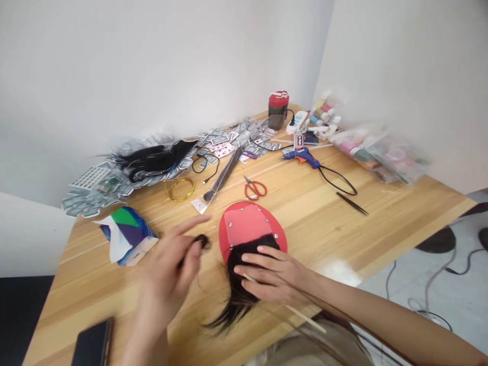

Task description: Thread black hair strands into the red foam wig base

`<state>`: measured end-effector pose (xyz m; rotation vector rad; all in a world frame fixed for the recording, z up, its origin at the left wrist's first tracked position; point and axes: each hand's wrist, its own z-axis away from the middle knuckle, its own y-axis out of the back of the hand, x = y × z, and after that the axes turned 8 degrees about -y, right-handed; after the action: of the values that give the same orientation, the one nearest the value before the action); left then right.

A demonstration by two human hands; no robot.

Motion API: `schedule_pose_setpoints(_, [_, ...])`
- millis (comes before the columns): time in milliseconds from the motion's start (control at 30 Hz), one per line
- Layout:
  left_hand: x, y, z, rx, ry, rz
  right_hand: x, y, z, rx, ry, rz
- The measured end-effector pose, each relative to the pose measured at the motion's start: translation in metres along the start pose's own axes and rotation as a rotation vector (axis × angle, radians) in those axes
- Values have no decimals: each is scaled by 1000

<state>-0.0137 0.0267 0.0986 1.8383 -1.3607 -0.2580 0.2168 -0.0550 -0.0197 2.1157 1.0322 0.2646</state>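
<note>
A red oval board [222, 234] lies near the table's front edge, with a pink sheet [247, 223] pinned on it by several silver pins. Black hair [238, 295] covers its lower part and trails off towards the front left. Across this hair rests my right hand [270, 277], fingers stretched out and pressing it down. A thin pale wooden stick [307, 319] runs between those fingers and sticks out below the palm. To the left of the board, my left hand [171, 264] is raised and slightly blurred. Its thumb and fingers pinch a small curl of black hair [204, 241], while the index finger points outward.
Orange-handled scissors [255, 189], a blue glue gun [303, 156] and black tweezers [351, 203] lie beyond the board. Scattered playing cards [224, 148] and a hank of black hair [156, 160] are farther back. A tissue pack [127, 234] and a phone [92, 343] lie left.
</note>
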Motion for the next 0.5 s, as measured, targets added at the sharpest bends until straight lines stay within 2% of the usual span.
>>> schedule_pose_setpoints(100, [3, -38, -4, -240, -56, 151, -5, 1, 4, -23, 22, -12])
schedule_pose_setpoints(167, [8, -57, -3, -311, -113, 205, -7, 1, 9, -36, 44, -17])
schedule_pose_setpoints(233, [13, -69, -1, -374, -157, 243, -9, 1, 14, -57, 86, -35])
schedule_pose_setpoints(333, [16, -73, 1, -440, -185, 272, -12, 7, 22, -104, 112, -102])
schedule_pose_setpoints(400, [16, -72, 2, -455, -184, 280, -13, 19, 27, -100, 118, -184])
schedule_pose_setpoints(433, [15, -72, 3, -462, -184, 285, -12, 27, 28, -75, 84, -252])
schedule_pose_setpoints(467, [15, -71, 4, -467, -187, 294, -11, 36, 28, -52, -11, -338])
schedule_pose_setpoints(500, [15, -71, 4, -472, -192, 305, -9, 44, 28, -16, -169, -434])
